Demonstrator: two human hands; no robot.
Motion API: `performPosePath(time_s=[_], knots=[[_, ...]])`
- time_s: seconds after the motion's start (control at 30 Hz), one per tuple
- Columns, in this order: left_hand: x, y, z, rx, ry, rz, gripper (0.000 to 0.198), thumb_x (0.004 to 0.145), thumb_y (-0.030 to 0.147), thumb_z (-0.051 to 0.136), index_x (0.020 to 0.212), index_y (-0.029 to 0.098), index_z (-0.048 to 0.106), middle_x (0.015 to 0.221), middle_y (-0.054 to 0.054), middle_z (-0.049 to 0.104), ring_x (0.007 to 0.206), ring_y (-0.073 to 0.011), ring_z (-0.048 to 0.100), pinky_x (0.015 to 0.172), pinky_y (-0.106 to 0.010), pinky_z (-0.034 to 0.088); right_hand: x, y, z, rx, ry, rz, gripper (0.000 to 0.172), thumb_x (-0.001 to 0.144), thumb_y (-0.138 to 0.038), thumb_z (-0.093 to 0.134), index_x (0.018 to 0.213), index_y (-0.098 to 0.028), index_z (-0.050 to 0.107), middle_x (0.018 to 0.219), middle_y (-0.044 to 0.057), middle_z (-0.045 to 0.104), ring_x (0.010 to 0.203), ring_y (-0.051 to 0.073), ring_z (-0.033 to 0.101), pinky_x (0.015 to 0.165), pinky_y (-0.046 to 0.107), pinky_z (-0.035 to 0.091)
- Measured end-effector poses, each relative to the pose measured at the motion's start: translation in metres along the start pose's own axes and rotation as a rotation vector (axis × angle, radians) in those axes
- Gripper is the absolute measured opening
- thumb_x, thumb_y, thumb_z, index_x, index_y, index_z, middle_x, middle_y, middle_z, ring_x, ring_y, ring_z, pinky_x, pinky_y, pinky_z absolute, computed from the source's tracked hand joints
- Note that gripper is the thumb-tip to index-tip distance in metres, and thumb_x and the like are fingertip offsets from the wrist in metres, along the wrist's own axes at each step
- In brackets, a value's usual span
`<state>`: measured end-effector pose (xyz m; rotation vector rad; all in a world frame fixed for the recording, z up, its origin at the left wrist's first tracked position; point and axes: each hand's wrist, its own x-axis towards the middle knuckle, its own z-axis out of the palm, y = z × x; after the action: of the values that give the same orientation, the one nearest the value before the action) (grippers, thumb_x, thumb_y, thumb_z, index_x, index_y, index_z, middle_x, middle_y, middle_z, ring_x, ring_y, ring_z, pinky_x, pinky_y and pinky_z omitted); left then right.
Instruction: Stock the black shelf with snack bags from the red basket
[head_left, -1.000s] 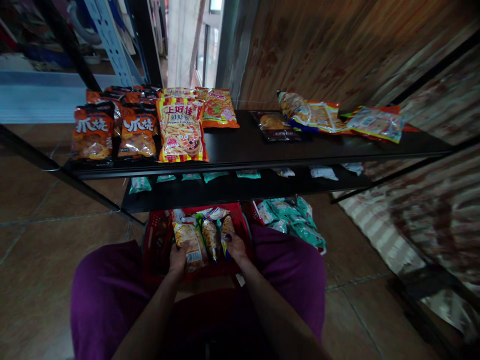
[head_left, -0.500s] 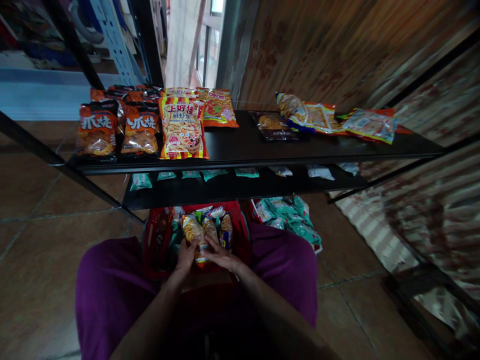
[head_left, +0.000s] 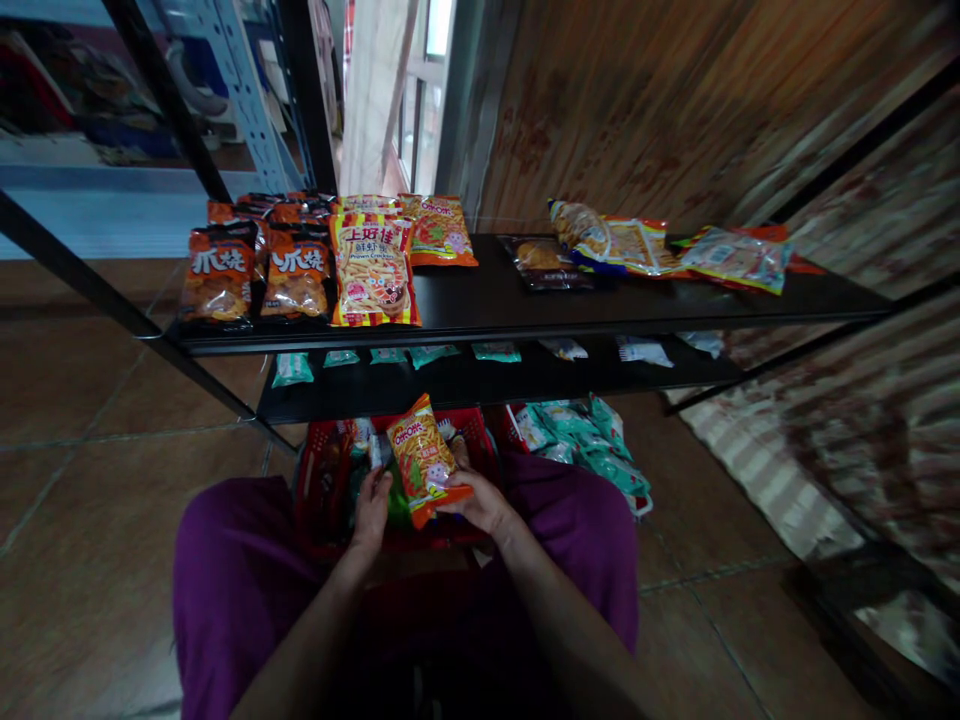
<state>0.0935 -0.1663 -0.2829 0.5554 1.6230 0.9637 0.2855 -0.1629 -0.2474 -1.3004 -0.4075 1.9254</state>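
My right hand grips an orange-and-yellow snack bag by its lower right side, with its printed front facing up. The bag is tilted above a red plastic basket between my knees. My left hand is just left of the bag, fingers apart and pointing forward, with a gap between it and the bag. Other snack packs lie in the basket, partly hidden by the held bag and my hands.
A black shelf stands ahead, bearing black-and-orange bags, a prawn cracker bag and flat-lying packs at right. Small teal packs line the lower shelf. More teal packs fill a basket by my right knee.
Both hands were together on a pack in the basket. Now the right hand holds the snack bag up with its front showing, and the left hand has come away. The view has shifted slightly.
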Motion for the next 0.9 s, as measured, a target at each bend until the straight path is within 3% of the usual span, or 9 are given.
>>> performPosePath(time_s=[0.07, 0.13, 0.2, 0.27, 0.37, 0.5, 0.67, 0.77, 0.9], knots=[[0.002, 0.009, -0.007, -0.110, -0.082, -0.135, 0.043, 0.083, 0.043, 0.057, 0.116, 0.017, 0.060, 0.128, -0.014, 0.058, 0.115, -0.0233, 0.057, 0.089, -0.034, 0.050, -0.004, -0.002, 0.000, 0.104, -0.078, 0.043, 0.039, 0.060, -0.015, 0.054, 0.099, -0.016, 0.059, 0.097, 0.009, 0.070, 0.091, 0.025, 0.067, 0.084, 0.048, 0.051], [-0.001, 0.017, -0.010, -0.255, -0.271, -0.254, 0.050, 0.085, 0.051, 0.050, 0.119, 0.017, 0.059, 0.123, -0.015, 0.062, 0.108, -0.0244, 0.062, 0.085, -0.037, 0.052, -0.006, -0.001, 0.001, 0.166, -0.142, 0.088, 0.037, 0.060, -0.016, 0.052, 0.095, -0.013, 0.061, 0.093, 0.011, 0.070, 0.090, 0.027, 0.067, 0.086, 0.050, 0.050], [-0.007, 0.021, -0.010, -0.373, -0.445, -0.287, 0.053, 0.084, 0.054, 0.050, 0.119, 0.015, 0.059, 0.116, -0.015, 0.066, 0.103, -0.0258, 0.064, 0.085, -0.039, 0.053, -0.006, 0.004, 0.002, 0.171, -0.180, 0.118, 0.036, 0.059, -0.016, 0.051, 0.093, -0.011, 0.062, 0.089, 0.011, 0.071, 0.088, 0.026, 0.068, 0.087, 0.048, 0.050], [-0.013, 0.022, -0.007, -0.437, -0.525, -0.262, 0.053, 0.081, 0.051, 0.057, 0.118, 0.014, 0.060, 0.111, -0.015, 0.068, 0.101, -0.0270, 0.065, 0.086, -0.040, 0.053, -0.003, 0.009, 0.003, 0.137, -0.192, 0.105, 0.039, 0.057, -0.014, 0.052, 0.095, -0.012, 0.063, 0.088, 0.010, 0.071, 0.087, 0.025, 0.068, 0.088, 0.044, 0.050], [-0.014, 0.016, -0.005, -0.460, -0.491, -0.219, 0.056, 0.072, 0.047, 0.069, 0.115, 0.013, 0.061, 0.108, -0.014, 0.069, 0.098, -0.0279, 0.066, 0.088, -0.042, 0.052, 0.004, 0.014, 0.003, 0.058, -0.171, 0.047, 0.049, 0.057, -0.013, 0.055, 0.105, -0.016, 0.062, 0.090, 0.006, 0.072, 0.088, 0.023, 0.068, 0.087, 0.040, 0.051], [-0.008, 0.007, -0.009, -0.405, -0.406, -0.181, 0.062, 0.059, 0.045, 0.079, 0.109, 0.013, 0.061, 0.100, -0.013, 0.071, 0.094, -0.0278, 0.068, 0.087, -0.042, 0.052, 0.012, 0.012, 0.000, -0.024, -0.140, -0.032, 0.050, 0.068, -0.027, 0.062, 0.118, -0.023, 0.057, 0.105, 0.004, 0.070, 0.098, 0.021, 0.066, 0.090, 0.038, 0.049], [-0.008, 0.005, -0.013, -0.269, -0.464, -0.140, 0.058, 0.059, 0.044, 0.079, 0.107, 0.015, 0.063, 0.094, -0.011, 0.073, 0.085, -0.0260, 0.070, 0.081, -0.041, 0.054, 0.020, -0.004, 0.001, -0.068, 0.044, -0.127, 0.047, 0.078, -0.041, 0.061, 0.123, -0.029, 0.052, 0.118, 0.003, 0.065, 0.102, 0.015, 0.063, 0.093, 0.031, 0.045], [-0.012, 0.006, -0.013, -0.222, -0.518, -0.138, 0.055, 0.063, 0.041, 0.078, 0.108, 0.016, 0.063, 0.095, -0.010, 0.073, 0.082, -0.0250, 0.070, 0.080, -0.040, 0.055, 0.022, -0.018, 0.003, -0.042, 0.025, -0.179, 0.043, 0.078, -0.044, 0.063, 0.117, -0.029, 0.055, 0.117, 0.002, 0.065, 0.101, 0.015, 0.064, 0.087, 0.031, 0.047], [-0.018, 0.012, -0.012, -0.169, -0.558, -0.130, 0.061, 0.063, 0.039, 0.079, 0.116, 0.017, 0.059, 0.098, -0.009, 0.073, 0.086, -0.0254, 0.070, 0.082, -0.040, 0.054, 0.026, -0.032, 0.005, -0.051, -0.010, -0.205, 0.040, 0.065, -0.043, 0.075, 0.096, -0.022, 0.064, 0.102, 0.003, 0.071, 0.091, 0.018, 0.065, 0.074, 0.028, 0.049]])
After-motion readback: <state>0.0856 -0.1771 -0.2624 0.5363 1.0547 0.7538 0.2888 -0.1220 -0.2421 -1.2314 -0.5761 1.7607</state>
